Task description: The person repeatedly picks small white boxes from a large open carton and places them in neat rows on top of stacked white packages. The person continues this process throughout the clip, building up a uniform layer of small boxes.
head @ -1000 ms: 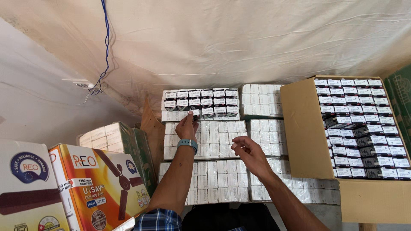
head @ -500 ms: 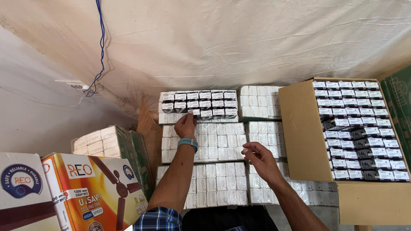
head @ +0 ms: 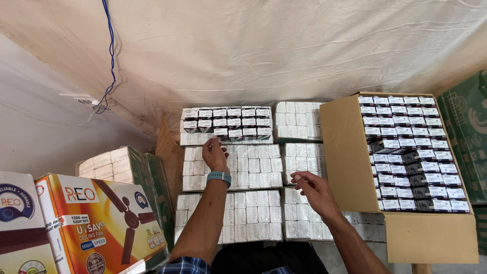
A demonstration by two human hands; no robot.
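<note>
My left hand (head: 215, 155), with a blue band at the wrist, rests on the stacked rows of small white boxes (head: 251, 165), fingers touching the boxes just below a top row of small dark-ended boxes (head: 228, 122). My right hand (head: 313, 190) hovers lower right over more white boxes (head: 299, 213), fingers loosely curled and holding nothing. An open cardboard carton (head: 350, 157) at the right is packed with several rows of the same small dark-ended boxes (head: 413, 152).
A colourful ceiling-fan carton (head: 96, 223) and another beside it (head: 20, 223) stand at the lower left. Green cartons (head: 469, 132) sit at the far right. A white sheet (head: 253, 45) hangs behind, with a blue cable (head: 109, 50) running down it.
My right hand has drifted down and to the right, away from the middle stack. My left hand has stayed on the white boxes.
</note>
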